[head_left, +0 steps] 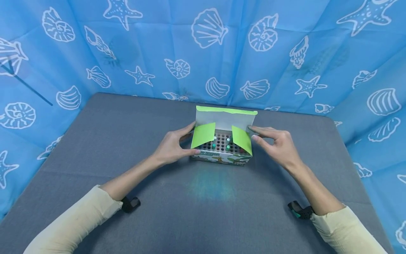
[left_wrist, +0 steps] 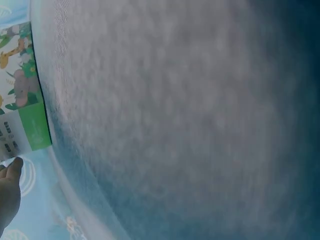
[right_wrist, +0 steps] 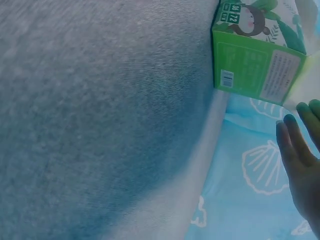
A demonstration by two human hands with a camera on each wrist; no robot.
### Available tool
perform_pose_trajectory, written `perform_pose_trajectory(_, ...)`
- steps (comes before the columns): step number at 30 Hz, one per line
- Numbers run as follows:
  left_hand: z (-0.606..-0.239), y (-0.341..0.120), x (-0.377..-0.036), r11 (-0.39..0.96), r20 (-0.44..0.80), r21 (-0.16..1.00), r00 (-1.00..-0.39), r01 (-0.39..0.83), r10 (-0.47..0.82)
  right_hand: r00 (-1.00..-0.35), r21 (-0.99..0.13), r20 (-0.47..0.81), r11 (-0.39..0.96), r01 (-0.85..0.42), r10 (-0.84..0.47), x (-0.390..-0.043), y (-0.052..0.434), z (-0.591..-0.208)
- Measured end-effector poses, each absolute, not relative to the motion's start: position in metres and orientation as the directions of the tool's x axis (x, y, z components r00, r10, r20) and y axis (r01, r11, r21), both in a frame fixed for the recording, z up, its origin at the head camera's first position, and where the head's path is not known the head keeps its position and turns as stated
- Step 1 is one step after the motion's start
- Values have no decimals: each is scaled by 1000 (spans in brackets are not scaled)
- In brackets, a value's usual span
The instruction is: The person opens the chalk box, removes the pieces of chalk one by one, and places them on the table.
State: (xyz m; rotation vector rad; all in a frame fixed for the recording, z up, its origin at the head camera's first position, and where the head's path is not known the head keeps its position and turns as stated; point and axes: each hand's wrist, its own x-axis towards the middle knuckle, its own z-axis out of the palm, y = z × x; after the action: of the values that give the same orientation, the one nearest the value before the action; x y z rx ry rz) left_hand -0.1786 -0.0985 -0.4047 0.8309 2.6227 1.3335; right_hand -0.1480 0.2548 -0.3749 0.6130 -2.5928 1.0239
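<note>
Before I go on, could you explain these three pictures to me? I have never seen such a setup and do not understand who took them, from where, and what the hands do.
No machine here: a person's two bare hands work. The big picture comes from a camera on the head; the two blurry ones come from cameras on each wrist, close to the grey cloth-covered table. On it stands a small green and white cardboard box with animal pictures, its lid and side flaps open. Inside, a dark tray with holes holds small teal-capped pieces. The left hand has a grip on the box's left end; the right hand touches the right flap with straight fingers. A blue seashell-printed curtain surrounds all.
</note>
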Motion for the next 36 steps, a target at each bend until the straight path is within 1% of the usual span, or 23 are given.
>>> perform_pose_trajectory(5,-406,-98,-185,531,170,685,-818,499,549,-865,-536,383,685,-493,-323,-148,255,-377)
perform_pose_trajectory(12,-408,-97,-191,564,123,654,-807,504,578,-847,-438,357,731,-524,-394,-148,257,-383)
perform_pose_trajectory(17,-406,-99,-193,585,96,633,-801,508,591,-860,-408,288,759,-507,-420,-146,257,-386)
perform_pose_trajectory(20,-404,-99,-195,589,98,609,-788,531,608,-872,-400,240,775,-489,-426,-145,257,-387)
perform_pose_trajectory(24,-403,-99,-197,586,116,577,-767,569,632,-877,-396,206,783,-480,-434,-144,256,-387)
perform_pose_trajectory(27,-403,-99,-197,589,120,564,-763,579,636,-878,-403,201,780,-479,-435,-144,255,-388)
perform_pose_trajectory(36,-403,-100,-197,606,69,599,-787,524,613,-897,-511,197,740,-438,-395,-143,256,-392)
